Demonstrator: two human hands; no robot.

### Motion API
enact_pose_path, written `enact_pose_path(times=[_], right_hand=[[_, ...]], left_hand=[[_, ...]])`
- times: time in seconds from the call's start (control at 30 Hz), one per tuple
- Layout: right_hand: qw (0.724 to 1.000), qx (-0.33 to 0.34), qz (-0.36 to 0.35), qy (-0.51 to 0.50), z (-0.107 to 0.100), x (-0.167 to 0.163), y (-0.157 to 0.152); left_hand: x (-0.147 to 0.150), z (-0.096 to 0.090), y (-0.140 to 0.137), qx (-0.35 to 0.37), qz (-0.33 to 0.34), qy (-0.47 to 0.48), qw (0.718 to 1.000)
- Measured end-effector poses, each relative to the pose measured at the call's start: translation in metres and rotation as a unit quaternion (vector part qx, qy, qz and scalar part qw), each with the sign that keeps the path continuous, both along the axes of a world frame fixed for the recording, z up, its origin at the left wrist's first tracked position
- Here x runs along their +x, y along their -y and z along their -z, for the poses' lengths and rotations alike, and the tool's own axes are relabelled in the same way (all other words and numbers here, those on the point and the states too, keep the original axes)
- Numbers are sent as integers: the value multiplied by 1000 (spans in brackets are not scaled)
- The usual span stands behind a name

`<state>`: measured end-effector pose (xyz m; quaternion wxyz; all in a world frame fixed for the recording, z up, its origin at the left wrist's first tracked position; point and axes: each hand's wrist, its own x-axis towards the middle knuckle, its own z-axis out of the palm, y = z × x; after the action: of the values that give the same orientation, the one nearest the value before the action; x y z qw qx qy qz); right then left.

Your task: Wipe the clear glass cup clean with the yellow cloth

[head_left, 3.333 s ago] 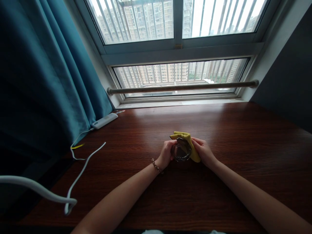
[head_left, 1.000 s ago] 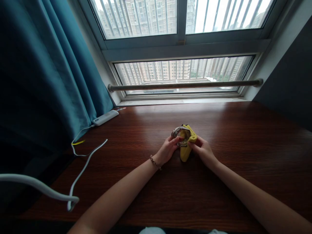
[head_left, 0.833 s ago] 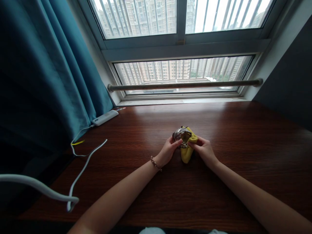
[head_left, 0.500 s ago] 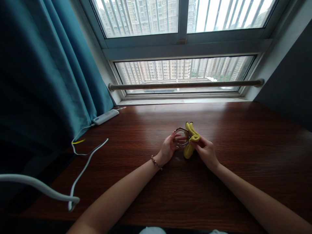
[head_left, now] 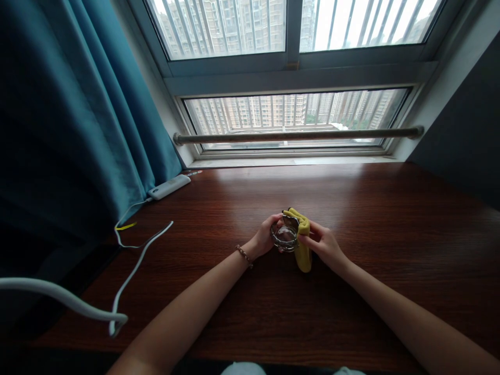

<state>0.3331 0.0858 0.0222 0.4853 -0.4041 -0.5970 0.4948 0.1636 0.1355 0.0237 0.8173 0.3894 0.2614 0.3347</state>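
Observation:
A round clear glass dish (head_left: pixel 284 238), which looks like an ashtray, is tilted above the table in front of me. My left hand (head_left: pixel 266 237) is closed around its left side, and a beaded bracelet (head_left: pixel 244 256) circles that wrist. On the dish's right rim lies a folded yellow cloth (head_left: pixel 303 255), its lower end hanging down and its upper end reaching over the far edge. My right hand (head_left: pixel 324 245) pinches the cloth against the glass from the right. Some of the fingers of both hands are hidden behind the dish and the cloth.
A brown wooden table (head_left: pixel 371 219) spreads under my hands to the window sill. At the left lie a white power strip or power bank (head_left: pixel 170 187), a thin cable with a yellow tie (head_left: pixel 127 227), and a thicker bent white tube (head_left: pixel 142 258). A blue curtain (head_left: pixel 128 130) hangs beside them.
The dish has come nearer to me and a little left, and its opening shows more from above. The cloth has moved with it, its top end now lying across the far rim.

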Motion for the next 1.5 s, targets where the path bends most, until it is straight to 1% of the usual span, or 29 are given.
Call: enact_pose_path(times=[0.1, 0.17, 0.23, 0.3, 0.4, 0.53, 0.6, 0.67, 0.8, 0.9, 1.0, 1.17, 1.23, 1.33, 1.4, 1.5], right_hand=[[1000, -9, 0, 1, 1, 1, -2], [999, -27, 11, -24, 3, 2, -5], [994, -66, 40, -72, 7, 4, -8], [984, -111, 67, -125, 10, 6, -12], [971, -150, 74, -171, 12, 6, -13], [962, -167, 84, -198, 9, 4, -12], [959, -164, 77, -218, 8, 2, -12], [954, -159, 70, -244, 10, 2, -12], [942, -140, 84, -292, 13, 2, -15], [940, -127, 90, -304, 13, 2, -17], [948, -112, 96, -281, 12, 3, -17], [975, -45, 83, -202, 12, 3, -13], [982, -23, 79, -169, 12, 1, -12], [988, -3, 68, -139, 11, 0, -11], [989, -1, 59, -134, 11, -1, -11], [988, -10, 64, -138, 10, -2, -11]], left_hand=[[-2, 3, -2, 3, 22, -9, 1000], [-3, 6, -3, 1, 46, 3, 999], [-4, 9, -4, 4, 68, 25, 997], [-6, 10, -3, 17, 75, 42, 996], [-9, 7, 0, 40, 90, 51, 994], [-7, -1, 6, 38, 126, 51, 990], [-4, -2, 8, 51, 132, 33, 989], [-1, -1, 8, 65, 122, 22, 990], [1, 6, 6, 66, 52, 27, 996], [0, 10, 2, 75, -8, 28, 997], [0, 10, 0, 70, -47, 42, 996], [1, 7, -3, 5, -90, 86, 992], [0, 6, -4, -13, -90, 101, 991], [0, 6, -3, -20, -57, 130, 990], [1, 5, -1, -11, -35, 134, 990], [3, 2, 3, 26, -42, 101, 994]])
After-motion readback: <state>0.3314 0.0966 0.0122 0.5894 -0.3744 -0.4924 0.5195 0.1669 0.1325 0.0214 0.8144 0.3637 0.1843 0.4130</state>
